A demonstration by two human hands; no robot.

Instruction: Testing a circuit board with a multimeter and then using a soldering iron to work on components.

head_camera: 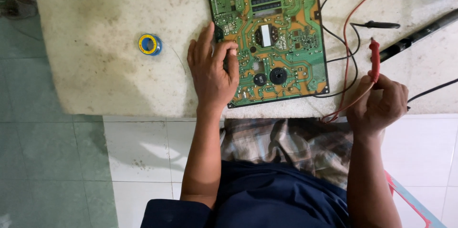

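Circuit board [276, 42], green, flat on the worn table [105, 75]: left hand [212, 73] rests unclenched on its left edge, steadying; right hand [379, 104] grasps red probe [375, 61] right of board; probing stage, next needing tip-to-contact placement.

A green circuit board [272, 37], glossy in its lacquered finish with matt tan traces, is seen at the upper centre of the frame. It is laid on a worn table top [105, 66], stone-like or laminate, matt, stained and rough-looking. A red probe [375, 60] of smooth plastic is gripped at the right; a black probe [379, 25] of similar plastic is seen above it, with rubbery red and black leads. A small spool [150, 44] in glossy blue and yellow plastic is seen at the left. Smooth, slightly shiny floor tiles [138, 151] are shown below, beside soft checked cloth [286, 144].
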